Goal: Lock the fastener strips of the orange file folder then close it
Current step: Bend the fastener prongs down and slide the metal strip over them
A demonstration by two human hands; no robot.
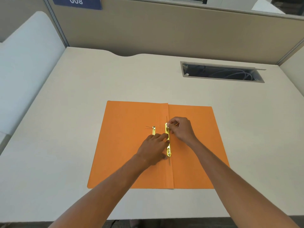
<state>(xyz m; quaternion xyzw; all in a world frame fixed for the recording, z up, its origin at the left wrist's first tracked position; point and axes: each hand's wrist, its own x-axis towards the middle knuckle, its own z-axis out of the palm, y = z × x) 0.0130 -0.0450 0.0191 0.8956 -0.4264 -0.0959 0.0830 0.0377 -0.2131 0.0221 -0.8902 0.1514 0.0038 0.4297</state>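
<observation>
An orange file folder [128, 145] lies open and flat on the desk. A brass fastener strip [168, 145] runs along its centre fold. A second brass strip [154, 130] lies just left of it, mostly hidden under my left hand. My left hand [153, 148] rests on the folder with its fingertips pressing on the middle of the centre strip. My right hand [180, 129] pinches the far end of that strip between thumb and fingers. A thin metal prong pokes out beyond each end of the strip.
The cream desk [82, 96] has a beige partition wall behind it. An open cable slot [222, 73] with wires sits at the back right. A white panel [24, 63] stands along the left side. The desk's front edge runs just below the folder.
</observation>
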